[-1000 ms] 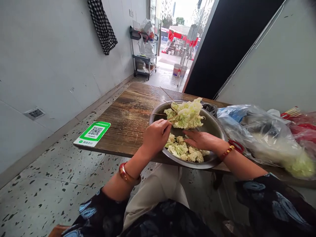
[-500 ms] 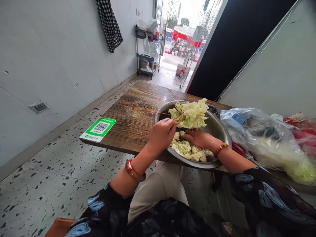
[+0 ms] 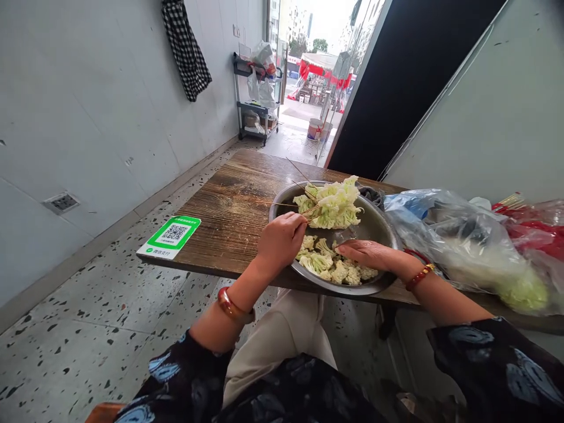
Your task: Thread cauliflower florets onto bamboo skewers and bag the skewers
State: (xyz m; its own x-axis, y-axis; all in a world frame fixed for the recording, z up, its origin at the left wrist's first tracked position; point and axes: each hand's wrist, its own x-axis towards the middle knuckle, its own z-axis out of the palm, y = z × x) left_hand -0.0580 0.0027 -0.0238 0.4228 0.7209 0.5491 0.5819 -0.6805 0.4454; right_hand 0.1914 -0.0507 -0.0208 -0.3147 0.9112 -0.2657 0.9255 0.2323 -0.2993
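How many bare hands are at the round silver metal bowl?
2. The left hand holds skewered pale-green cauliflower over the bowl; the right hand is over loose pale florets inside it. No other shows.

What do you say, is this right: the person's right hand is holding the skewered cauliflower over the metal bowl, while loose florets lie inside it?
Not quite: the hand is wrong. The head view shows the left hand holding the skewered cauliflower over the metal bowl, while loose florets lie inside it.
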